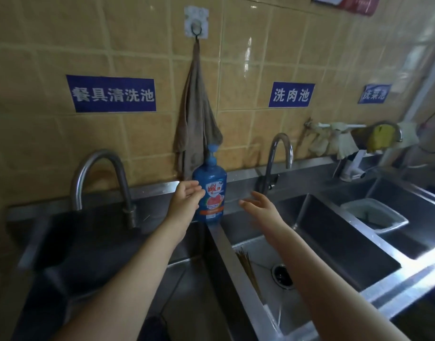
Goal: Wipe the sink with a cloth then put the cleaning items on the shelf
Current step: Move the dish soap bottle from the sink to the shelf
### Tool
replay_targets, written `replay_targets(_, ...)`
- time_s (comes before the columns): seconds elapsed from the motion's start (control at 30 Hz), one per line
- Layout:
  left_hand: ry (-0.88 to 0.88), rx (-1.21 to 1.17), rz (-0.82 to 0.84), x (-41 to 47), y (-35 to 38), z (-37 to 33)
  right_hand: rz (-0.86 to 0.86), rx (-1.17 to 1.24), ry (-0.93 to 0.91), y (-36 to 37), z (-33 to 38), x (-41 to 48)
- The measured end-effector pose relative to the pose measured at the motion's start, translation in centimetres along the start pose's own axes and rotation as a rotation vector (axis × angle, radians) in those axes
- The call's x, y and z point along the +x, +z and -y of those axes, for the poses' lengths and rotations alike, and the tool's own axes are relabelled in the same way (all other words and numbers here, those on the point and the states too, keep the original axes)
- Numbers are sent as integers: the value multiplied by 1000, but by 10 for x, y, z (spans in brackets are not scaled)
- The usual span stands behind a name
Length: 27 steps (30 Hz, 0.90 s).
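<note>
Detergent bottle [211, 193], blue plastic with a pump top, stands at the far end of the divider [226, 244] between the left and middle basins, below a brown cloth [195, 119] hanging limp from a wall hook [196, 28]. The left hand [185, 200] is at its left flank, fingers loosely extended and gripping nothing; contact cannot be told. The right hand [260, 207] hovers just right of it, fingers spread, empty. The bottle likely feels weighty and slick, so wrap its waist, not the pump. The cloth looks soft and light; lift it by its top.
</note>
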<state>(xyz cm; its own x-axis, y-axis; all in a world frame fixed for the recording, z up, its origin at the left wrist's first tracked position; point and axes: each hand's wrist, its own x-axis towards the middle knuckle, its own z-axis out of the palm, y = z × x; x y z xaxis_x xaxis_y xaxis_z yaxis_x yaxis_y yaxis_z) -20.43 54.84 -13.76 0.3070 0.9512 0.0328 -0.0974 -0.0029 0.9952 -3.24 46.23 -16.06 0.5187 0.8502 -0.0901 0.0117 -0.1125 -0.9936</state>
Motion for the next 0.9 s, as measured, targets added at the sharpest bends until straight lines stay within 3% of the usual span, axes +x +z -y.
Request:
replay_targets(0.17,-14,41,-71,30,24,24,72,-34,28,-19,-13,58)
replay_targets(0.57,-123,150,-391,87,79,79,433,-100,44,-35,-44,185)
replay_targets(0.9,-147,164,-382,132,80,103,576,-95,-45,-4,-68,240)
